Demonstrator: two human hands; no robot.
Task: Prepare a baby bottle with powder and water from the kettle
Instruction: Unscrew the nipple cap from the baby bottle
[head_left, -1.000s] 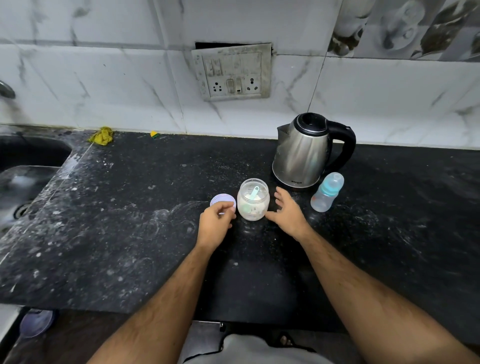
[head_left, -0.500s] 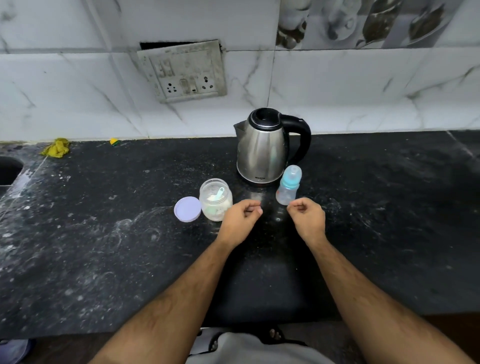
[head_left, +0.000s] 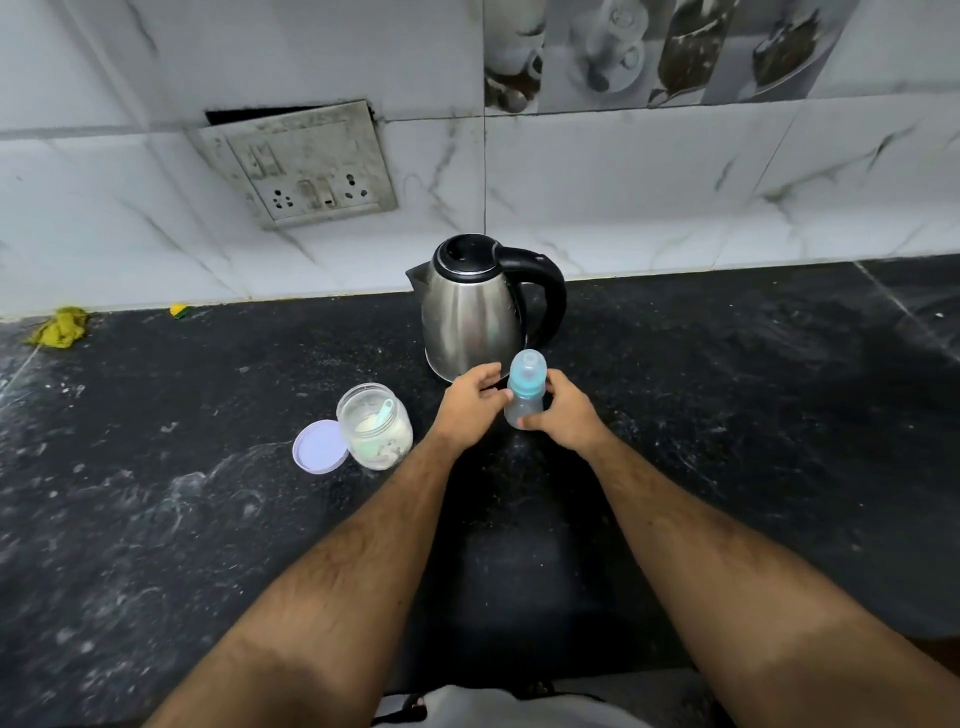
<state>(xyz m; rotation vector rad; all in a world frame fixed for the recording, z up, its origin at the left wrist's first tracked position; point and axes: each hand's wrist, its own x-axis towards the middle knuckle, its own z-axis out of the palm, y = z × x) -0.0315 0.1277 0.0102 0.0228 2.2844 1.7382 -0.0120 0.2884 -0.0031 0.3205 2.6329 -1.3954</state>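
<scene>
Clear baby bottle (head_left: 523, 400), apparently gripped, both hands

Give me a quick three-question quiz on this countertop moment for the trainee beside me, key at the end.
1. True or false: the powder jar has its lid screwed on.
2. Which item do both hands touch? A) electric kettle B) baby bottle C) purple lid
3. Fill in: the small scoop sits inside the ____.

Key
1. False: the purple lid lies flat on the black countertop to the jar's left.
2. B: the right hand holds the bottle's clear body in its grip, and the left hand touches it at the blue collar.
3. Jar.
</scene>
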